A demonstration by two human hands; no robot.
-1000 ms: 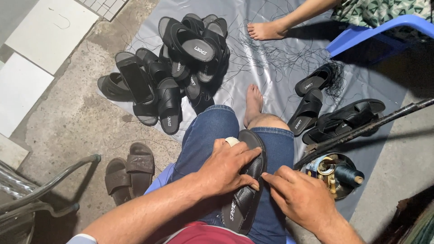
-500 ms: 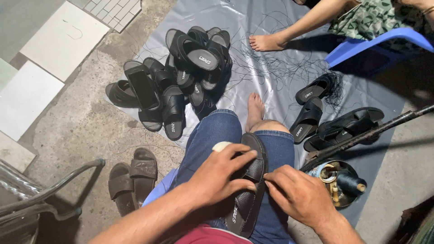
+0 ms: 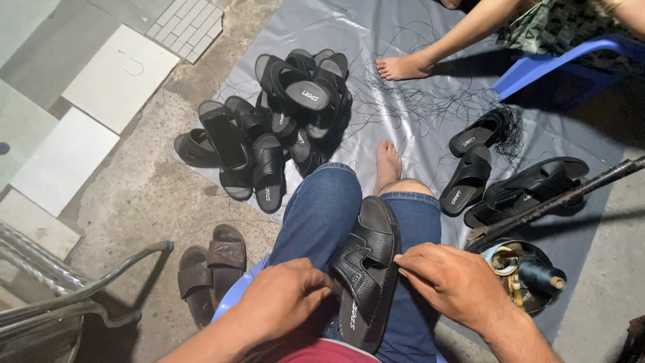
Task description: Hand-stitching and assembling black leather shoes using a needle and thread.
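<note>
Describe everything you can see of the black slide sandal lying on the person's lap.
The black slide sandal looks like grained leather or imitation leather, with a broad strap cut by an angular opening and pale lettering on the sole's side. It lies sole-down along the blue-jeaned thighs, one end toward the knees. The left hand touches its left edge; the right hand's fingertips touch the strap's right side.

Looks like a small home workshop for making sandals, set up on the ground. A gray plastic sheet (image 3: 403, 40) is spread over rough concrete w/ a few tiles at the side. A big pile of black sandals (image 3: 282, 121) sits on it, more pairs (image 3: 510, 181) on the right. Loose black thread bits (image 3: 437, 101) lie all over. A tin w/ a thread spool (image 3: 531, 275) sits nearby. People sit barefoot on low blue plastic stools (image 3: 557, 64).
</note>
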